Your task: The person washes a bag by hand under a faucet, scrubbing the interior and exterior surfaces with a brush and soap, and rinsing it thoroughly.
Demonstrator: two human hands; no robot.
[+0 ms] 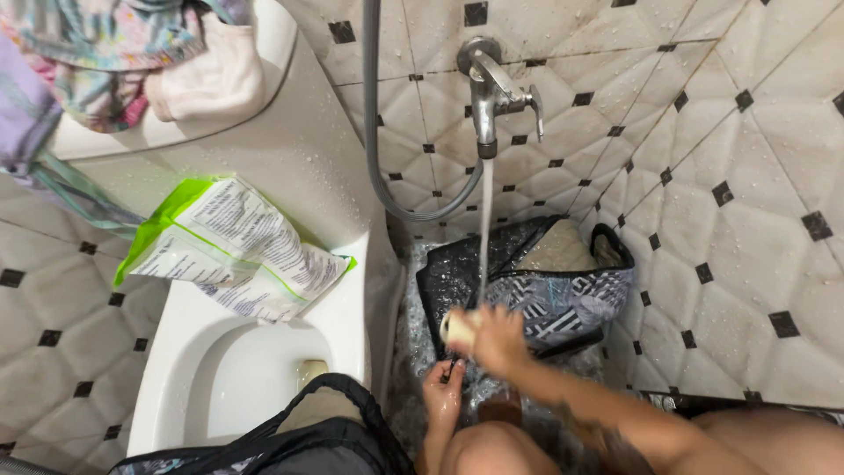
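You have one package in view: a flat, crumpled plastic pouch (pixel 233 251) with a bright green border and a white face covered in dense dark print. It lies left of centre in the frame, tilted, with its green end towards the upper left. It rests across the white toilet (pixel 347 325) where the seat meets the tank, its lower right corner hanging over the bowl opening.

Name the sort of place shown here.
Most likely a home bathroom: a white toilet, a running wall tap with a hose, and wet tiled walls.
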